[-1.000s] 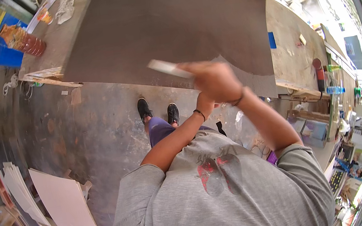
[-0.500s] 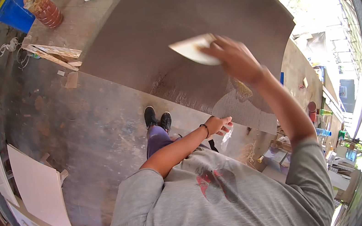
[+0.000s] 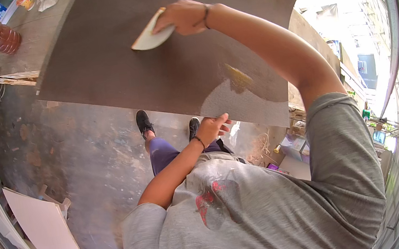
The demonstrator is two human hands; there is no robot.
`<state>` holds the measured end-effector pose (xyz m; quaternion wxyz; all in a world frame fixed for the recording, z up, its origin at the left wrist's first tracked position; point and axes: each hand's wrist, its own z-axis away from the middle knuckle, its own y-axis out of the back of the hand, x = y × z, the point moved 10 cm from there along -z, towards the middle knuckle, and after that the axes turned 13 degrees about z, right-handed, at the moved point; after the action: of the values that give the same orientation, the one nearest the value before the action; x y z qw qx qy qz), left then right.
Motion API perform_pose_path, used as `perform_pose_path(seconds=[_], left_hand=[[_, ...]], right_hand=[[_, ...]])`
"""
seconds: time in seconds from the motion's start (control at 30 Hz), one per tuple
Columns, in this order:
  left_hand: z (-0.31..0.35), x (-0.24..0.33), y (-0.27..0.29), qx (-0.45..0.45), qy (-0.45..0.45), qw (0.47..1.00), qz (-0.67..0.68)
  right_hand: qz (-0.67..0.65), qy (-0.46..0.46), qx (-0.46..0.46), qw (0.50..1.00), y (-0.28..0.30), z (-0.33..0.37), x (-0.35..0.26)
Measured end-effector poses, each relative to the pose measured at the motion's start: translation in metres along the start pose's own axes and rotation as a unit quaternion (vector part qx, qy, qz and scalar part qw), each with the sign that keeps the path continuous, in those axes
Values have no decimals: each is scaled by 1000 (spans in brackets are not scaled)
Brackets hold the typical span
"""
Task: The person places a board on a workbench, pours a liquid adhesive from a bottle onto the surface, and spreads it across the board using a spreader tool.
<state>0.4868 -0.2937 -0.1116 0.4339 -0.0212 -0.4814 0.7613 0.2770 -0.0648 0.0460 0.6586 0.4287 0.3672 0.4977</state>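
My right hand (image 3: pixel 185 17) is closed round a pale, flat spreader (image 3: pixel 156 32) with a curved edge, somewhat blurred, over the far part of a large brown sheet (image 3: pixel 112 50). How firmly the blade touches the surface cannot be made out. At the sheet's near edge is my left hand (image 3: pixel 211 128), thumb and fingers apart, its thumb tip by the edge. No object shows in that hand. A lighter grey, textured patch (image 3: pixel 242 102) covers the sheet's near right corner, and beside it lies a yellowish-brown smear (image 3: pixel 239 77).
A reddish-brown plastic jar (image 3: pixel 5 39) stands on the table (image 3: pixel 37 38) at far left. White boards (image 3: pixel 45 225) lean at lower left. Clear plastic (image 3: pixel 234 129) and straw-like debris (image 3: pixel 260 147) are on the floor near my left hand. Several boxes stand to the right.
My right hand has swept the spreader to the left and farther away over the sheet. My left hand has shifted left, and the view has moved, with my feet now farther apart.
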Motion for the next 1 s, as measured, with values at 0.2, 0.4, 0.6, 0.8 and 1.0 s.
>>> perform_pose_path(seconds=[0.2,0.4,0.6,0.8,1.0], left_hand=[[1,-7,15,135,-147,977,77],[2,-36,-22,234,-253,935,81],[-20,-46,-87,217,-270,936,68],[-37,-64,-61,260,-301,913,92],[-25,-46,-73,256,-408,876,-11]], right_hand=[[-23,46,23,998,-67,145,-14],[-11,-76,-25,997,-104,265,-7],[-62,-268,31,961,-106,252,10],[-75,-196,65,975,-86,193,-63],[-71,-92,63,991,-83,167,-142]])
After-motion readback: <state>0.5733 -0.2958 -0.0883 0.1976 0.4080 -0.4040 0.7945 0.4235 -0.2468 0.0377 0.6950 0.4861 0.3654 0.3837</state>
